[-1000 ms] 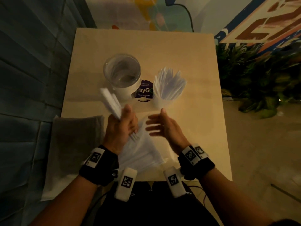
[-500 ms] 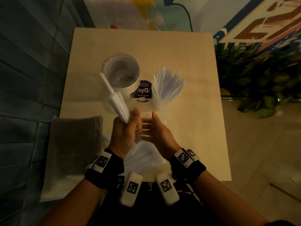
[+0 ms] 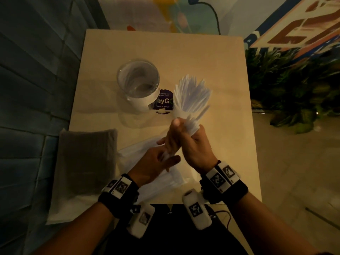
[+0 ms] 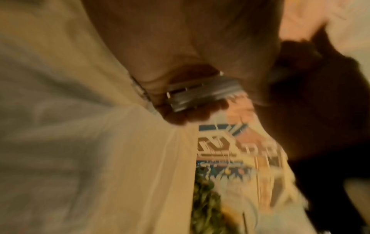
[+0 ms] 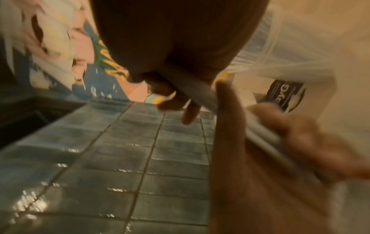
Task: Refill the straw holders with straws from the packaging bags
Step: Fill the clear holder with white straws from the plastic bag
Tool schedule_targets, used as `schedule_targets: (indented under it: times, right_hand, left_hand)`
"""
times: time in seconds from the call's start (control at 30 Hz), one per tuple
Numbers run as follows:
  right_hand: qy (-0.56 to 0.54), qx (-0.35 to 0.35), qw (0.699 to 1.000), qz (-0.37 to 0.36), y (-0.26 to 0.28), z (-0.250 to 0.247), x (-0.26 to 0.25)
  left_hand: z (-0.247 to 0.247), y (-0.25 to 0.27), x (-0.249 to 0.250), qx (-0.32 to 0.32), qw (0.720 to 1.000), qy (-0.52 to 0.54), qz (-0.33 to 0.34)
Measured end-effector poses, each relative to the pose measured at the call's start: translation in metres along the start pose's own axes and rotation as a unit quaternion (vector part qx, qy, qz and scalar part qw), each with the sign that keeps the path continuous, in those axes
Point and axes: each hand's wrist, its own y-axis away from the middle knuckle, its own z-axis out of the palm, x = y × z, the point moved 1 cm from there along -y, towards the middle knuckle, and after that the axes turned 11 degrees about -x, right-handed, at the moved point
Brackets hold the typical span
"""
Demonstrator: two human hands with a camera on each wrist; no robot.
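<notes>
A bundle of white straws [image 3: 192,126] stands tilted above the table's front. My right hand [image 3: 185,133] grips its upper part, just in front of the small white holder [image 3: 191,94], which is full of fanned straws. My left hand [image 3: 163,155] holds the bundle's lower end [image 4: 200,93] between thumb and fingers. In the right wrist view the straws [image 5: 192,93] pass through my curled right fingers. The wide glass holder [image 3: 138,80] stands at the left with a few straws inside. The clear packaging bag [image 3: 139,150] lies flat under my hands.
A purple round sticker [image 3: 163,102] sits between the two holders. A grey flat pack [image 3: 86,159] lies off the beige table's [image 3: 165,48] left front corner. Green plants [image 3: 294,89] stand to the right, and a dark tiled wall to the left.
The bundle was in my left hand alone, near the glass holder. It has swung right to the white holder, and my right hand has closed round its upper part.
</notes>
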Motion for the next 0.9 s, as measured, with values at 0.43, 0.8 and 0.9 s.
schedule_targets:
  times: [0.43,0.8,0.9]
  right_hand:
    - [0.025,0.038,0.998,-0.044,0.008,0.007,-0.005]
    - [0.243,-0.044,0.969,0.015,-0.001,-0.012,0.000]
    - [0.240,-0.011,0.971,0.002,-0.004,-0.028,-0.007]
  left_hand:
    - [0.005,-0.011,0.005,0.007,0.915,0.403,-0.029]
    - [-0.004,-0.009,-0.007,0.061,0.965,0.244,-0.076]
    - [-0.013,-0.009,-0.014,0.118,0.970,0.197,-0.077]
